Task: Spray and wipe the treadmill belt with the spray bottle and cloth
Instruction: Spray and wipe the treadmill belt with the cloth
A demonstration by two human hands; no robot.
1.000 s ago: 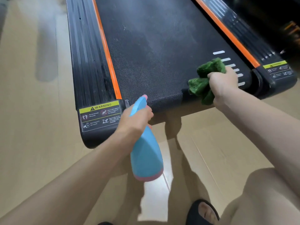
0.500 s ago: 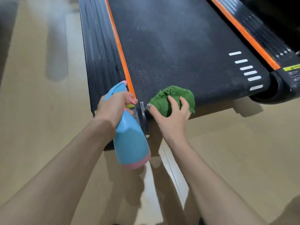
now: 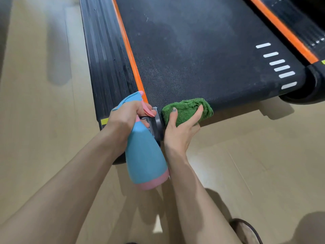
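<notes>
Left hand [image 3: 125, 118] gripping spray bottle [image 3: 146, 155], right hand [image 3: 179, 131] clutching cloth [image 3: 186, 108] on belt [image 3: 202, 55] edge, warning label mostly hidden.

A pale beige floor [image 3: 35, 120] of large glossy tiles fills the view, with thin grout lines and soft shadows across it. At the lower right edge, a foot in a dark open-toed sandal [image 3: 247, 230] stands on the tiles, only partly in view.

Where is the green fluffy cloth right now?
In the head view, the green fluffy cloth sits at the black treadmill belt's near-left corner, gripped by the right hand, beside the blue spray bottle.
</notes>
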